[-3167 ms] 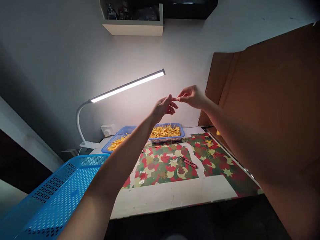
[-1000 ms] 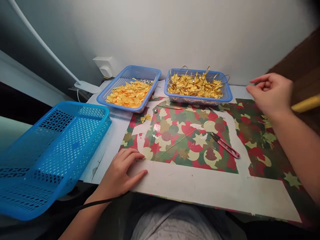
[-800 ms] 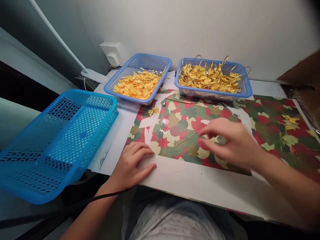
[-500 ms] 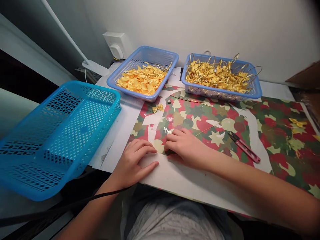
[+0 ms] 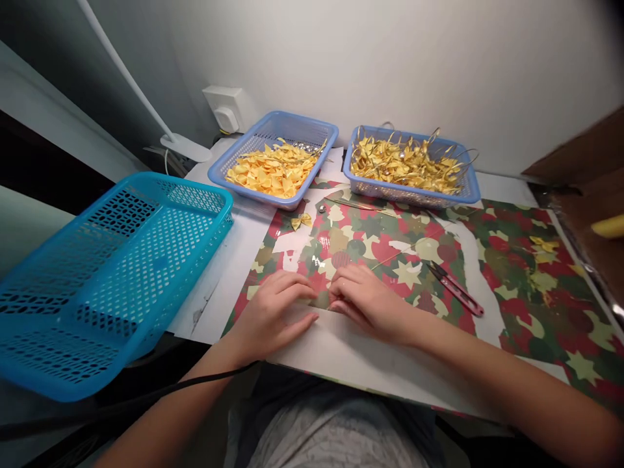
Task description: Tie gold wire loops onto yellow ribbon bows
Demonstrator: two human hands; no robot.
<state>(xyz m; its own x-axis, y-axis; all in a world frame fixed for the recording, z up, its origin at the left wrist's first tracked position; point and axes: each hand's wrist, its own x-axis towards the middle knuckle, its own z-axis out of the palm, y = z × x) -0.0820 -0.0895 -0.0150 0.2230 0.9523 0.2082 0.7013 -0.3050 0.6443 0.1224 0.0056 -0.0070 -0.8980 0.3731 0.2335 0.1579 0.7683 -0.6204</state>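
Patterned tabletop bears two filled baskets; left hand gapes; right hand covers a cord, grip unclear.

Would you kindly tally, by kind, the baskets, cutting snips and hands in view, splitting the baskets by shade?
Bright blue basket: 1
Paler blue baskets, the left one and the right one: 2
Cutting snips: 1
Hands, the left hand and the right hand: 2
Total: 6
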